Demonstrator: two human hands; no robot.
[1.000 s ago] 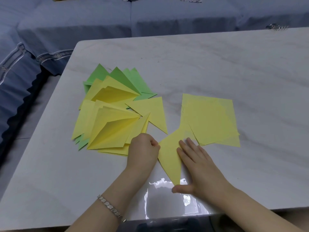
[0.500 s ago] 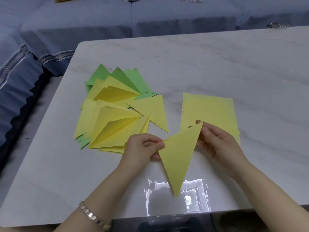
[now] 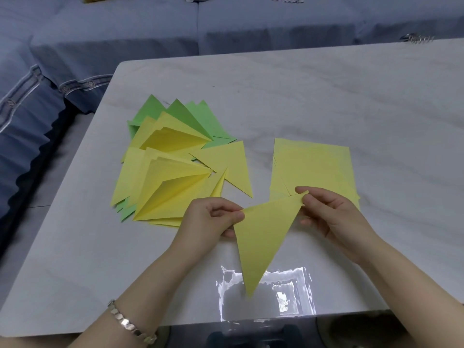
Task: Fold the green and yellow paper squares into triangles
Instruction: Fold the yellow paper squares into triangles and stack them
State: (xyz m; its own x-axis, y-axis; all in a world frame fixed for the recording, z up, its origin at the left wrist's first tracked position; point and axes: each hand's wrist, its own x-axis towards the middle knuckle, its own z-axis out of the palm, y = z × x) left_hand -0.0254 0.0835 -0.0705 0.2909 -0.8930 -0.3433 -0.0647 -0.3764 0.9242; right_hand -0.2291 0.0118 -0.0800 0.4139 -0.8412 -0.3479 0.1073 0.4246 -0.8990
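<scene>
the folded yellow triangle [image 3: 263, 237] hangs above the surface [image 3: 326, 101], long edge on top, point toward the person. the left hand [image 3: 209, 217] pinches one top corner, the right hand [image 3: 331, 214] the other. the folded pile [image 3: 170, 169] lies just beyond the left hand, so that is probably the nearer drop.

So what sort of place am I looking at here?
Most likely a home living room: a sofa in blue fitted covers runs along two sides of a pale marble-look table, and folded paper triangles lie spread on it.
</scene>
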